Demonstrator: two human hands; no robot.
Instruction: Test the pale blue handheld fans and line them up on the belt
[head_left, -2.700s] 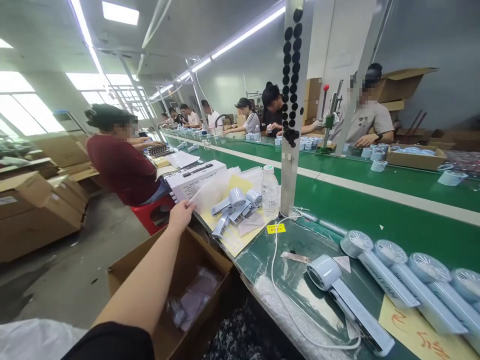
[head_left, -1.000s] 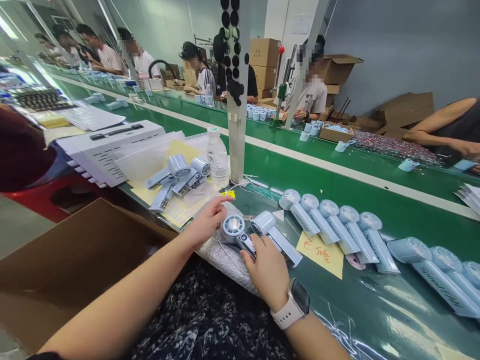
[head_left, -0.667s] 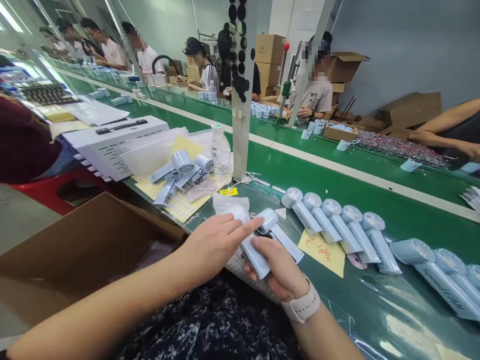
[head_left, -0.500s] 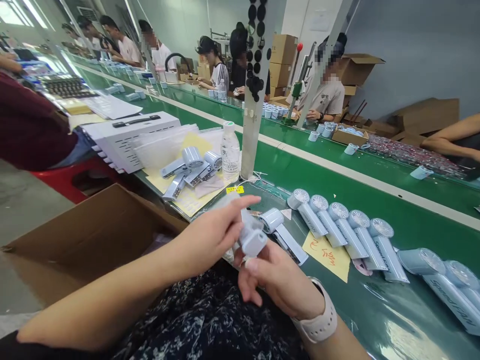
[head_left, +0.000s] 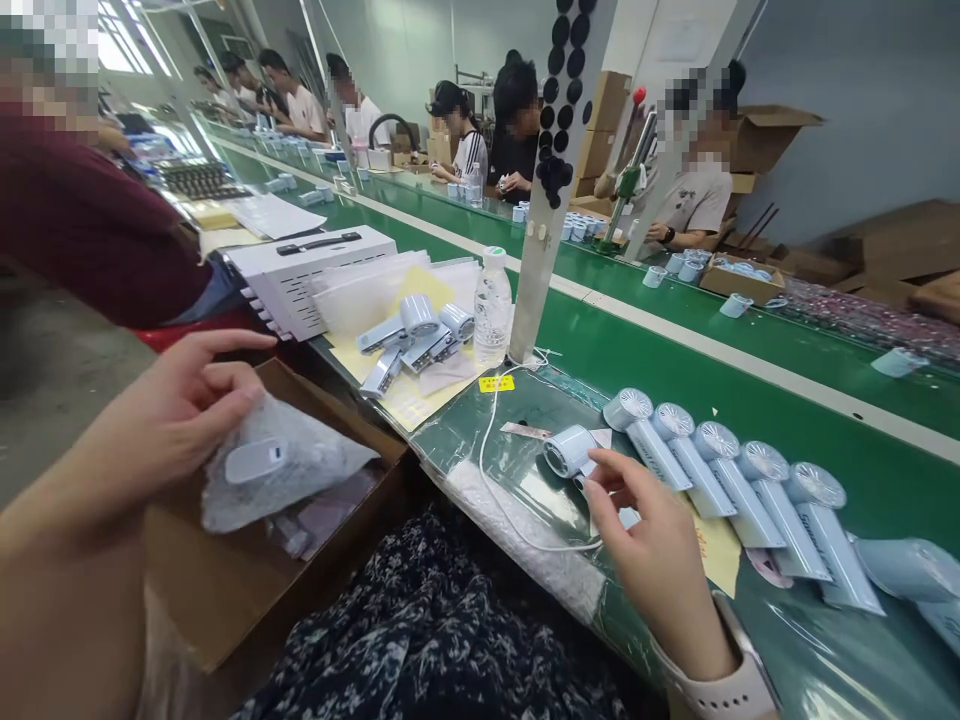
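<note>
My left hand (head_left: 176, 405) pinches a clear plastic bag with a pale blue hand-held fan (head_left: 277, 465) inside, held over the open cardboard box (head_left: 217, 590) at my left. My right hand (head_left: 652, 545), a watch on its wrist, reaches with curled fingers onto another pale blue fan (head_left: 574, 455) lying on the green bench; whether it grips the fan is unclear. A white cable (head_left: 495, 480) loops across the bench in front of it. A row of several more fans (head_left: 735, 470) lies to the right.
A water bottle (head_left: 491, 305), a white post (head_left: 544, 220) and loose fans on yellow sheets (head_left: 412, 340) stand ahead left, beside white boxes (head_left: 311, 270). A person in dark red (head_left: 97, 225) sits at left. Other workers sit across the green conveyor (head_left: 675, 350).
The fan went into the plastic bag and my left hand carried it left, over the cardboard box. My right hand let go and moved right to the fan on the bench.
</note>
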